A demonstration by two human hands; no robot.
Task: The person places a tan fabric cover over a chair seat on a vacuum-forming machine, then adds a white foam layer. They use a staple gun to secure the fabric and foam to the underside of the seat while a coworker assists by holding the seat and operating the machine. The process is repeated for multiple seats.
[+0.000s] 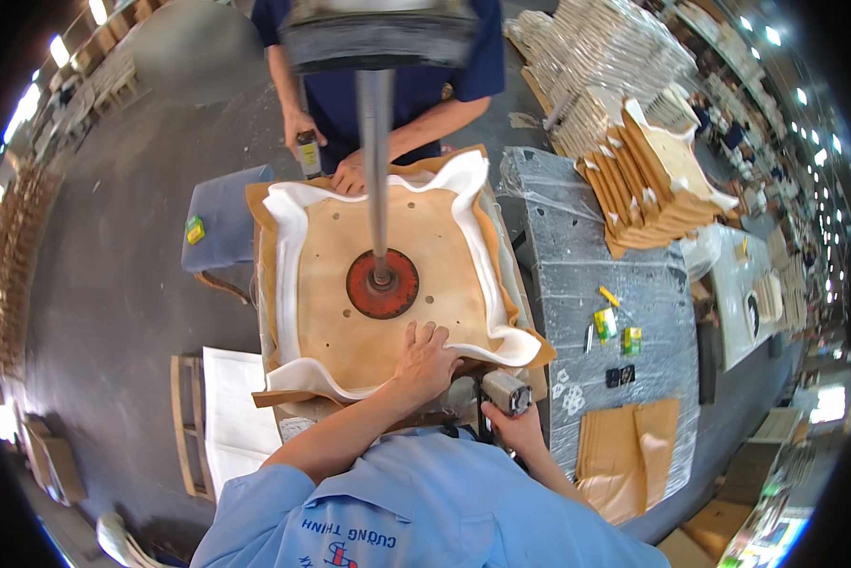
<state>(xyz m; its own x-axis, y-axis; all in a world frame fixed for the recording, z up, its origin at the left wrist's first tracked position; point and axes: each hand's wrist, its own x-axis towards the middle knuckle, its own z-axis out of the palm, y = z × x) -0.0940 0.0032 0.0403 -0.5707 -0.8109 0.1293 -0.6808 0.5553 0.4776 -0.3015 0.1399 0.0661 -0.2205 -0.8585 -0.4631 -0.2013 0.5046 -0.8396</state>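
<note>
A square wooden seat panel (336,256) lies in front of me, with white foam (291,265) and brown cover material (542,356) turned up around its edges. A red round disc (397,301) on a vertical metal rod (376,161) presses on the panel's middle. My left hand (426,363) rests across the panel's near edge, its fingers stretched over the wood and foam. My right hand (522,431) is wrapped round the handle of a staple gun (507,391), close to the near right corner. The gun's nose is partly hidden.
Across the panel, a co-worker in dark blue holds another staple gun (309,153) and touches the far edge. To the right, a plastic-covered table (624,284) carries stacked seat covers (648,194), small boxes (605,325) and brown sheets (624,450). A blue-covered stand (222,213) is at left.
</note>
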